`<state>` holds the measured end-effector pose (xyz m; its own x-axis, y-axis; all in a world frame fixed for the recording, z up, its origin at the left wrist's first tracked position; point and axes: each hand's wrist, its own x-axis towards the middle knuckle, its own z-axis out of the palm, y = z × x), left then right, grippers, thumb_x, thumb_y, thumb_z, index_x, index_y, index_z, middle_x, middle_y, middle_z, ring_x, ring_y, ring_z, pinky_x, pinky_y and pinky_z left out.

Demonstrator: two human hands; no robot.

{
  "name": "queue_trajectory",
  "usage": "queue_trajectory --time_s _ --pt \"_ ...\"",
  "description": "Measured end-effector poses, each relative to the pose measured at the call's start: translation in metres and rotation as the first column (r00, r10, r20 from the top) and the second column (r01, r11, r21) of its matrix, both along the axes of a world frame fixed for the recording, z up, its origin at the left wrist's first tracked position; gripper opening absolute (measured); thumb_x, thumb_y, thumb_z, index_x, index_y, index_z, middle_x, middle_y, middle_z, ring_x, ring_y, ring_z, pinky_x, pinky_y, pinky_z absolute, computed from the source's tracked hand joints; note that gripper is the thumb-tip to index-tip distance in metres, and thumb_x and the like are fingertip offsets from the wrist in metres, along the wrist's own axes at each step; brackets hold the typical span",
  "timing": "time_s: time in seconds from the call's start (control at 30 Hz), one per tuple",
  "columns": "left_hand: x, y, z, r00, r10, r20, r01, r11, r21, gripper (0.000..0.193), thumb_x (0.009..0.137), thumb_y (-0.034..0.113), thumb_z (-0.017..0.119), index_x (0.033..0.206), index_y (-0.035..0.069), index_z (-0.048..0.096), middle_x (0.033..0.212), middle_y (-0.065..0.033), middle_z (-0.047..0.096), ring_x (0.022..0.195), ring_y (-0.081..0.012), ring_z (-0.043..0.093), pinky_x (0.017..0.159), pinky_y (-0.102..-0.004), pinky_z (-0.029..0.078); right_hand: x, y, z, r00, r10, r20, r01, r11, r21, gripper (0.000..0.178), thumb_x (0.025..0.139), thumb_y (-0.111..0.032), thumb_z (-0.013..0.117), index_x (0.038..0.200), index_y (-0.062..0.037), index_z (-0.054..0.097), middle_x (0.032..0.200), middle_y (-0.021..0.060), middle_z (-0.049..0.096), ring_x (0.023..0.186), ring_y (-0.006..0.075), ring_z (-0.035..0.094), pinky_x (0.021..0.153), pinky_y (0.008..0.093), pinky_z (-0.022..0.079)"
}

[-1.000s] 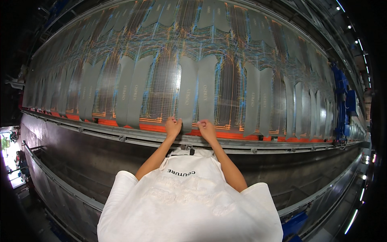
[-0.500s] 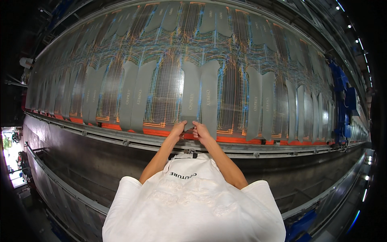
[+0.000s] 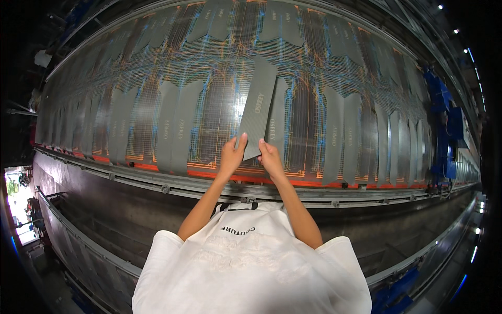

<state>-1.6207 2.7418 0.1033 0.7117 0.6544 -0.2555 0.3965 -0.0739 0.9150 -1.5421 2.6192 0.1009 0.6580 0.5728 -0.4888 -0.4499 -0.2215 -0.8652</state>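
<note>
A long grey fabric-like panel (image 3: 257,102) with pale lettering is held by its near end between my two hands. My left hand (image 3: 231,155) pinches its left near corner, thumb on top. On the right near corner my right hand (image 3: 270,158) has a similar pinch. The panel slants, its far end leaning a little to the right and partly covering a second grey panel (image 3: 280,110) beside it. Whether its far end touches the table cannot be made out. The table surface (image 3: 217,112) beneath carries orange, blue and green lines.
Several matching grey panels lie in pairs along the table, such as one pair at the left (image 3: 178,123) and one at the right (image 3: 342,136). A metal rail (image 3: 172,186) with an orange strip edges the near side. Blue machinery (image 3: 444,120) stands at the right.
Both hands have moved away from the near edge, farther over the table, carrying the panel. It has shifted from lying straight beside its neighbour to slanting across it.
</note>
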Motion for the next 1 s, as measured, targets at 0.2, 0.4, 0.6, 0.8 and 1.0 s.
queue_trajectory --time_s 0.2,0.4,0.6,0.8,1.0 --pt "-0.064 -0.032 -0.095 0.929 -0.066 -0.364 0.156 0.962 0.223 0.055 0.090 0.052 0.042 0.076 0.000 0.054 0.063 -0.0179 0.056 0.063 -0.0371 0.057 0.060 -0.0438 0.043 -0.030 -0.038 -0.106 0.903 0.315 0.292 -0.149 0.867 -0.476 0.041 0.091 -0.038 0.047 0.086 0.0008 0.060 0.073 0.0174 0.063 0.076 0.0315 0.063 0.071 0.0413 0.047" --pt "-0.136 0.003 -0.093 0.909 0.165 -0.383 -0.094 0.976 0.196 0.048 0.087 0.050 0.051 0.083 0.002 0.058 0.071 -0.0150 0.062 0.070 -0.0332 0.061 0.066 -0.0414 0.047 -0.070 -0.048 -0.079 0.837 0.428 0.340 -0.168 0.793 -0.585 0.037 0.084 -0.037 0.057 0.095 -0.0008 0.057 0.072 0.0110 0.063 0.065 0.0228 0.060 0.065 0.0361 0.046" --pt "-0.215 0.125 -0.131 0.842 0.530 -0.098 -0.380 0.712 0.590 0.040 0.084 0.040 0.058 0.087 0.000 0.060 0.073 -0.0159 0.063 0.071 -0.0336 0.061 0.067 -0.0407 0.047 -0.106 0.020 -0.081 0.868 0.463 0.180 -0.391 0.860 -0.327 0.035 0.084 -0.037 0.057 0.094 -0.0031 0.060 0.072 0.0106 0.064 0.071 0.0201 0.062 0.065 0.0337 0.047" --pt "-0.238 0.181 -0.157 0.847 0.471 -0.245 -0.380 0.860 0.341 0.042 0.082 0.041 0.061 0.089 -0.001 0.059 0.074 -0.0139 0.061 0.061 -0.0323 0.057 0.061 -0.0393 0.047 -0.158 0.132 -0.073 0.905 0.406 -0.124 -0.424 0.883 -0.199 0.035 0.089 -0.036 0.053 0.099 -0.0026 0.059 0.087 0.0047 0.063 0.067 0.0115 0.059 0.059 0.0252 0.048" --pt "-0.212 0.209 -0.116 0.918 0.136 -0.372 -0.363 0.665 -0.653 0.036 0.086 0.041 0.057 0.085 0.005 0.054 0.063 -0.0015 0.050 0.047 -0.0115 0.042 0.040 -0.0248 0.034 -0.212 0.211 -0.082 0.936 0.026 -0.350 -0.126 0.956 -0.265 0.053 0.083 -0.056 0.053 0.087 -0.0047 0.061 0.065 0.0023 0.059 0.050 0.0101 0.052 0.044 0.0234 0.039"
